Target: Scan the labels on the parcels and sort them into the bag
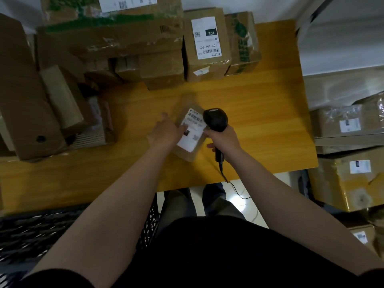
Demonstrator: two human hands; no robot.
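Note:
A small brown cardboard parcel (188, 151) with a white barcode label (192, 129) lies on the yellow wooden table (259, 121). My left hand (166, 132) holds the parcel from its left side, thumb lying on the label. My right hand (223, 138) grips the handle of a black barcode scanner (216, 121), whose head hovers just over the label's right edge. The scanner's cable hangs off the table's near edge. No bag is plainly visible.
Cardboard boxes are stacked at the table's back and left, among them a labelled box marked 102 (206, 44). More labelled parcels (351, 125) sit on shelves at the right. A black mesh crate (37, 231) stands at lower left, below the table edge.

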